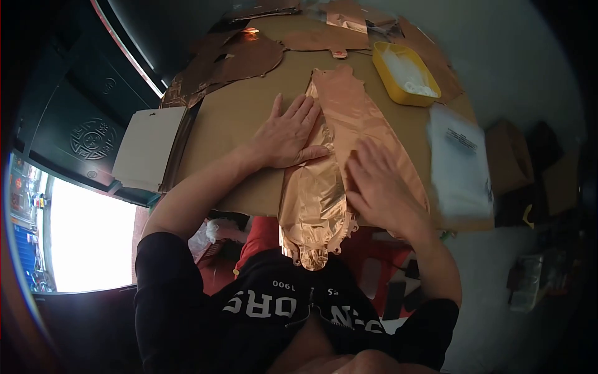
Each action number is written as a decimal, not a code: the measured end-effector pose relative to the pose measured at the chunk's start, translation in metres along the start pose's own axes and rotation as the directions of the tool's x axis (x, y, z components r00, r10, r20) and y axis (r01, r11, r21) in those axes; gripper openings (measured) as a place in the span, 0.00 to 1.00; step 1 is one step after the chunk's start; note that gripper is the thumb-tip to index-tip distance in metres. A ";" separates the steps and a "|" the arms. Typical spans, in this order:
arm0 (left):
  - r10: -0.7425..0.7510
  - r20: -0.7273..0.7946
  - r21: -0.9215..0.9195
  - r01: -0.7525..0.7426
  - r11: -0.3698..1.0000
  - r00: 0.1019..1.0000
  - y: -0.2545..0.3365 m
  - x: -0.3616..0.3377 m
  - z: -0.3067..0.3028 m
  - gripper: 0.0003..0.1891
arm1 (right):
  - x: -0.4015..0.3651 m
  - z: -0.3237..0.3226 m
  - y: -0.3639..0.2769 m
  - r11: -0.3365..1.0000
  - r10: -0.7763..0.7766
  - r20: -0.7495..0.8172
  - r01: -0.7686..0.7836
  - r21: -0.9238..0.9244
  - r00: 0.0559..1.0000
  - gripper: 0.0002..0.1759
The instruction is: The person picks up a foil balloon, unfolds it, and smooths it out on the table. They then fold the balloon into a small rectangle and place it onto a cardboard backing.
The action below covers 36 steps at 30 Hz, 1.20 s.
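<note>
A long, flat copper-coloured foil piece (314,193), which looks like an uninflated foil balloon, lies lengthwise before me, its rounded tab hanging over the near table edge. Its left part is shiny and creased; the matte pink-copper part (346,93) spreads up and to the right. My left hand (283,134) rests flat on the foil's left edge, fingers stretched and thumb out across it. Over the right part lies my right hand (380,184), fingers extended and slightly blurred. Neither hand grasps anything. Whether further layers lie beneath the foil is hard to see.
More copper foil pieces (249,59) lie along the far edge of the cardboard-covered table (243,112). A yellow tray (389,87) with white contents stands at the far right. Clear plastic bags (461,168) lie at the right edge, a white card stack (146,146) at the left.
</note>
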<state>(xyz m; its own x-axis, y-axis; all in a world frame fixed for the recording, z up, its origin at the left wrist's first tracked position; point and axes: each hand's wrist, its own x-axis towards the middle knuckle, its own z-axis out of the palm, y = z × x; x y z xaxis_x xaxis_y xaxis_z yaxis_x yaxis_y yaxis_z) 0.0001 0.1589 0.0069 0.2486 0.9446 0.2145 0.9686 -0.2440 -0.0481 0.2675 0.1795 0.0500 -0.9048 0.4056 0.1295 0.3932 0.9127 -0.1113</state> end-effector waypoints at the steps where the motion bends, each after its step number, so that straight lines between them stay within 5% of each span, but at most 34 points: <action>1: 0.001 -0.003 0.000 -0.001 1.000 1.000 0.000 -0.001 0.000 0.55 | -0.004 -0.007 -0.001 0.999 0.033 -0.023 -0.033 0.009 0.999 0.31; 4: 0.006 -0.014 -0.003 -0.006 1.000 1.000 0.001 -0.002 0.001 0.58 | -0.007 -0.013 -0.013 0.999 0.001 -0.170 0.005 0.035 0.986 0.25; 7: 0.012 -0.018 -0.011 -0.013 1.000 1.000 0.000 -0.002 0.000 0.60 | 0.003 -0.009 -0.045 0.959 -0.165 -0.233 0.211 0.190 0.959 0.27; 13: -0.004 0.027 -0.024 0.005 1.000 1.000 0.003 -0.002 -0.008 0.64 | 0.014 0.038 -0.079 0.877 -0.407 -0.122 0.425 0.225 0.905 0.40; 20: -0.017 0.054 -0.034 0.019 0.999 0.998 0.004 -0.002 -0.011 0.67 | -0.011 0.031 -0.090 0.747 -0.493 -0.066 0.461 0.480 0.868 0.34; 21: -0.015 0.054 -0.032 0.017 0.999 0.998 0.003 -0.002 -0.010 0.67 | -0.016 0.023 -0.089 0.741 -0.473 -0.197 0.508 0.439 0.859 0.27; 24: -0.013 0.025 -0.050 0.014 0.999 1.000 0.002 -0.002 -0.007 0.69 | -0.047 -0.005 -0.076 0.851 -0.137 -0.286 0.260 0.457 0.948 0.14; 26: -0.016 0.035 -0.061 0.018 0.998 0.999 0.003 -0.002 -0.011 0.70 | -0.070 -0.012 -0.057 0.893 0.190 -0.350 -0.013 0.450 0.917 0.09; 28: -0.014 0.028 -0.067 0.016 0.998 1.000 0.003 -0.002 -0.010 0.70 | -0.094 -0.023 -0.048 0.699 0.650 -0.146 -0.512 0.499 0.746 0.18; 31: -0.010 0.013 -0.061 0.011 0.998 1.000 0.003 -0.002 -0.008 0.70 | -0.126 -0.033 -0.033 0.368 0.824 0.257 -0.821 0.437 0.506 0.26; 34: -0.008 0.028 -0.043 0.009 0.999 1.000 0.003 -0.004 -0.010 0.71 | -0.147 0.002 -0.019 0.122 0.818 0.412 -0.820 0.559 0.403 0.29; 36: -0.008 0.022 -0.029 0.009 1.000 1.000 0.002 -0.004 -0.007 0.71 | -0.137 0.020 -0.023 -0.189 0.829 0.430 -0.544 0.817 0.357 0.28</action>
<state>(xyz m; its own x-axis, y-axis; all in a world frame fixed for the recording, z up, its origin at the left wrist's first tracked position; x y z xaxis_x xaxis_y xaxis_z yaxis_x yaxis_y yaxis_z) 0.0013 0.1533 0.0128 0.2406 0.9512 0.1933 0.9702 -0.2418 -0.0177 0.3792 0.1014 0.0151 -0.0670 0.8804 -0.4695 0.2846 -0.4342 -0.8547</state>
